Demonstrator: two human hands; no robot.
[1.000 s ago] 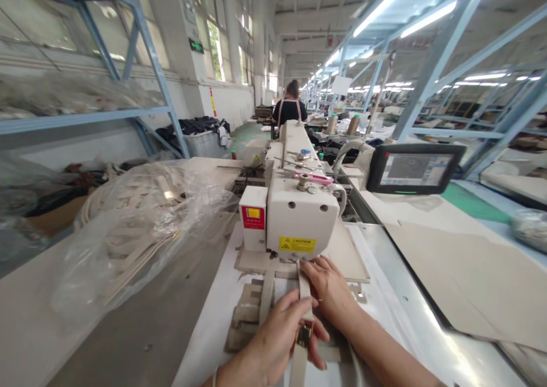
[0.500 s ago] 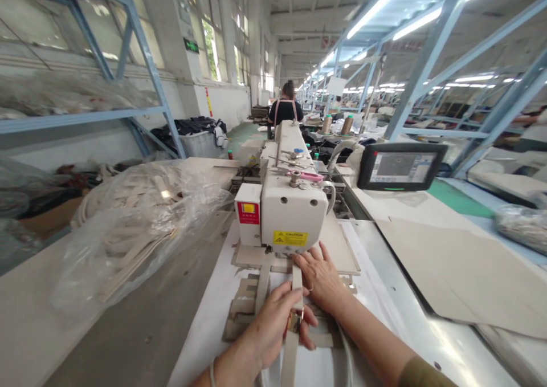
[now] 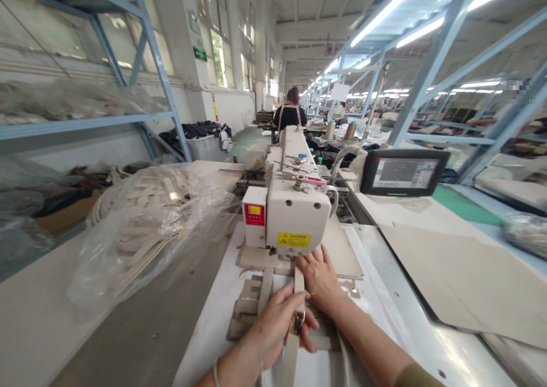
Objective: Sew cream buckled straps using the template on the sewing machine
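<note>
A beige strap [image 3: 298, 281] with a metal buckle [image 3: 298, 322] runs from under the head of a cream sewing machine [image 3: 296, 216] toward me. My left hand [image 3: 273, 327] is closed around the strap at the buckle. My right hand [image 3: 319, 278] lies flat beside the strap, fingers stretched toward the machine's foot, pressing on the beige template plate [image 3: 342, 256]. A second beige strap [image 3: 265, 290] lies to the left of the held one.
A clear plastic bag of beige straps [image 3: 145, 233] sits on the table at left. A control screen [image 3: 401, 172] stands at right, with a large beige sheet [image 3: 461, 278] below it. A person in an apron [image 3: 290, 113] works far ahead. Blue shelving frames [image 3: 128, 113] flank the aisle.
My hands have kept their hold on the strap. The right hand's fingers slid forward under the machine head and flattened. The camera shifted slightly.
</note>
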